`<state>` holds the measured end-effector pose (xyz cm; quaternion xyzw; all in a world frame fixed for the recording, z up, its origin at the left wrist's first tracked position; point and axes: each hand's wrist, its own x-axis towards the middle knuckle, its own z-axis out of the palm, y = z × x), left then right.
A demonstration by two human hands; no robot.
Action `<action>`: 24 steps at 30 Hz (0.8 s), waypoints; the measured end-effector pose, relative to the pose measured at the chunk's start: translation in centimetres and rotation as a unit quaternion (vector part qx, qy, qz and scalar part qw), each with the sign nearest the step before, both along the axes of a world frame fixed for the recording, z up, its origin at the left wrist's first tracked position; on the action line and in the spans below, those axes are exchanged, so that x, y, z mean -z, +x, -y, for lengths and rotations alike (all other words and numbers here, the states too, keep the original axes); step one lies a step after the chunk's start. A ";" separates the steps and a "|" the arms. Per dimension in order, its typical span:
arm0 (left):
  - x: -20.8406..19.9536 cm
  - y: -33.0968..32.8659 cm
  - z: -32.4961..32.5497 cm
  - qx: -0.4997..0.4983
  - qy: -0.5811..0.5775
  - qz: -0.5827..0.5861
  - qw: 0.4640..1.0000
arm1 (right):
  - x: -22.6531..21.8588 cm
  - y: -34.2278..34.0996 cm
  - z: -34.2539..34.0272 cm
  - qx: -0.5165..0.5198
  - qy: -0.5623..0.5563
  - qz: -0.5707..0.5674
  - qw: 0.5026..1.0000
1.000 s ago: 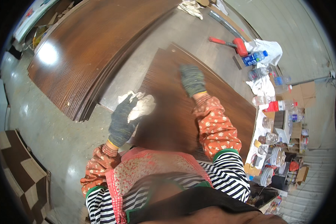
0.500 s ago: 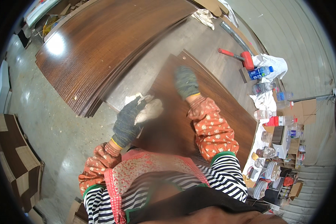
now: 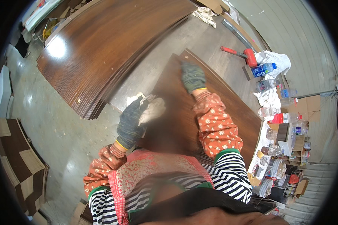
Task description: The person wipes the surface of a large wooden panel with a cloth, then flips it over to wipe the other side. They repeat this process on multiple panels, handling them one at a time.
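My left hand (image 3: pixel 130 123), in a dark grey knitted glove, is closed around a crumpled white cloth (image 3: pixel 153 111) at the left edge of a dark brown wood-grain panel (image 3: pixel 248 131). The gloved right hand (image 3: pixel 193 77) lies over the far part of that panel, fingers stretched out and a little blurred, with nothing visible in it. Beneath this panel, the edge of another brown board shows along the far right side. A dark blurred patch hides part of the panel between my hands.
A stack of large brown panels (image 3: pixel 112 41) lies at the far left. On the right are a red mallet (image 3: pixel 249 58), a metal bar (image 3: pixel 238 35), white rags (image 3: pixel 268 98) and several plastic bottles (image 3: pixel 266 85). A brown-and-beige stack (image 3: pixel 17 165) stands on the floor at left.
My right hand has slid slightly farther away and to the right over the panel. The left hand keeps hold of the cloth. The whole view has shifted a little.
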<state>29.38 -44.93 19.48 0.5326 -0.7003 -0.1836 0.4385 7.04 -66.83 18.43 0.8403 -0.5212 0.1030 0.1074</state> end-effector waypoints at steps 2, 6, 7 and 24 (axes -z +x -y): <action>0.2 0.0 -0.1 -0.009 0.008 0.006 1.000 | -0.6 -1.7 0.0 0.011 0.056 0.024 0.998; 0.9 -0.1 -0.2 -0.025 0.007 0.004 1.000 | -1.5 -3.4 -1.1 -0.111 -0.025 -0.037 0.993; 1.1 0.0 -0.1 -0.024 0.005 0.017 1.000 | -1.7 -3.6 -1.4 -0.099 0.016 -0.040 0.994; 1.8 -0.1 -0.3 -0.031 0.001 0.041 0.999 | -0.9 -2.6 -3.4 -0.060 0.081 -0.078 0.992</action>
